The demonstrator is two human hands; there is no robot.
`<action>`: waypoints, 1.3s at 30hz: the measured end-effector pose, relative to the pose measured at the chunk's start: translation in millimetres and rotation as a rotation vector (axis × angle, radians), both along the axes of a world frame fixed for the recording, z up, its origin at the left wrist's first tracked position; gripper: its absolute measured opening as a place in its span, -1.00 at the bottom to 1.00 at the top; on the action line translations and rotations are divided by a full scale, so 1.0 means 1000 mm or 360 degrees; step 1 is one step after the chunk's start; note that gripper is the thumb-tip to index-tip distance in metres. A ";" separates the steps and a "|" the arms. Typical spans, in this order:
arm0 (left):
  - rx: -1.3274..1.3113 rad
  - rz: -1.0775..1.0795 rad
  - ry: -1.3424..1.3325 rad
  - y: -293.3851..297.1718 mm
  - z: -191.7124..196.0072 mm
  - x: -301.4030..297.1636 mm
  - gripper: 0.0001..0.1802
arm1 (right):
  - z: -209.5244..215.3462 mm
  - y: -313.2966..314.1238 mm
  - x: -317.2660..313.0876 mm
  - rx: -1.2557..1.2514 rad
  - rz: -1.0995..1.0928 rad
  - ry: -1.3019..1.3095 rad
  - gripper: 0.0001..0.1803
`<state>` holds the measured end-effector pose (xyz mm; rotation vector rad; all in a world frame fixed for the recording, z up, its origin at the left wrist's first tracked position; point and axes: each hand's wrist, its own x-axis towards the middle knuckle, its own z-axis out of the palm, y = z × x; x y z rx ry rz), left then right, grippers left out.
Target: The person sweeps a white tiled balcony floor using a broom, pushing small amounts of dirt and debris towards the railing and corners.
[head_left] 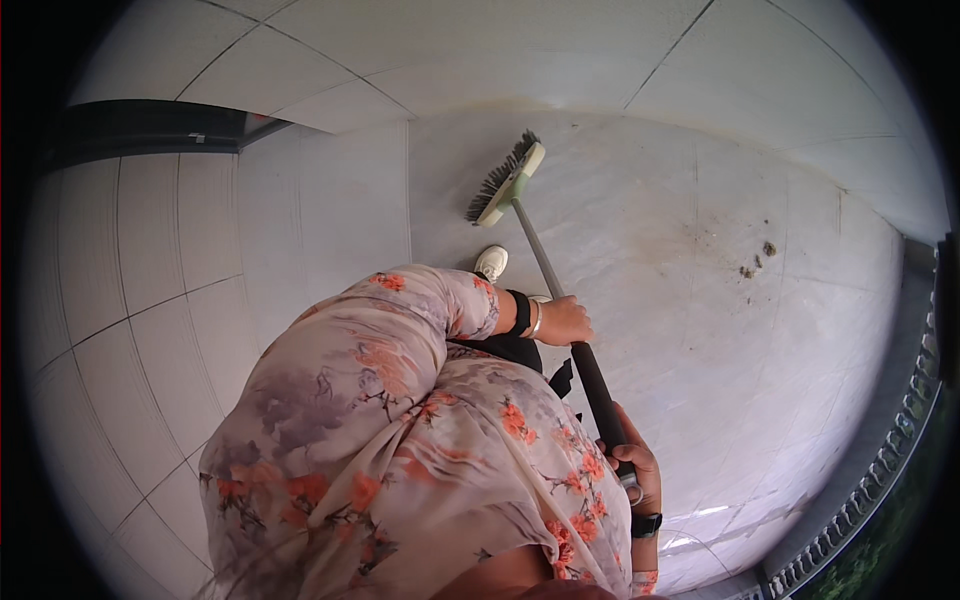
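A long-handled scrub broom (508, 187) slants across the middle of the head view. Its cream and green head has dark bristles, turned toward the upper left, and is at the floor near the wall. My left hand (566, 321) is closed round the grey pole (538, 245), just above the black grip (594, 385). Lower down, my right hand (637, 458) wraps the end of that grip, close to my body. A bracelet and a black band circle my left wrist; a dark watch is on my right.
Small dark clumps of dirt (757, 262) lie on the pale tiled floor (640, 210) to the right. Tiled walls (560, 50) rise ahead and at left (150, 230). A balustrade (880, 470) runs along the right edge. My white shoe (491, 262) stands near the broom head.
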<state>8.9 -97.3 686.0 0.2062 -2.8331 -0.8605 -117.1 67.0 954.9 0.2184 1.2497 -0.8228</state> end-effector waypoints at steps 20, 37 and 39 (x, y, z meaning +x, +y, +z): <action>-0.0400 0.0180 0.0229 0.289 -0.136 -0.505 -0.90 | -0.207 0.341 -0.363 -0.0553 -0.0546 0.0357 -0.23; -0.0320 0.0839 0.0258 0.146 -0.092 -0.471 -0.76 | -0.224 0.487 -0.522 -0.0263 -0.0801 0.0010 -0.05; -0.0539 0.0818 0.0393 0.129 -0.070 -0.491 -0.77 | -0.235 0.475 -0.534 -0.0186 -0.0798 -0.0189 -0.08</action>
